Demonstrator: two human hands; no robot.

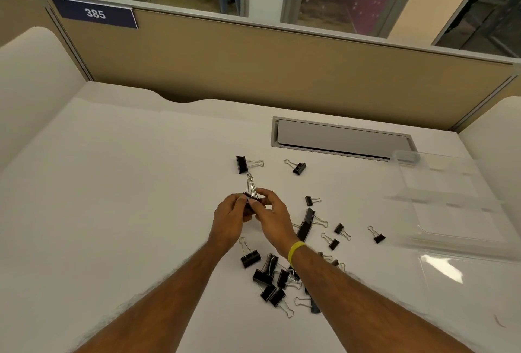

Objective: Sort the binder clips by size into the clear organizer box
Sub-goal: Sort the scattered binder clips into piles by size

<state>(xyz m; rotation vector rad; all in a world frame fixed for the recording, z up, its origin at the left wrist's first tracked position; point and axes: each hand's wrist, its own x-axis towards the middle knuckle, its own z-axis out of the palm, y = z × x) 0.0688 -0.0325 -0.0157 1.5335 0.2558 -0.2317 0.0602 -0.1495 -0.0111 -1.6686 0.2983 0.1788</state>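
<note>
Left hand (229,218) and right hand (272,216) half-cover the pinched binder clip (251,191).

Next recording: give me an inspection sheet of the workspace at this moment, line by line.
Surface: white desk with a grey hatch set into it at the back.
Job's things: black binder clips of mixed sizes lie loose on the desk; the clear organizer box stands at the right, with no clips seen inside.
Clutter: a clear flat piece, possibly the lid, lies in front of the box.
Grippers: left hand and right hand together pinch one held clip, its wire handles pointing up.
Cables: nothing seen.
Surroundings: tan partition with a sign reading 385; glass panels behind.
</note>
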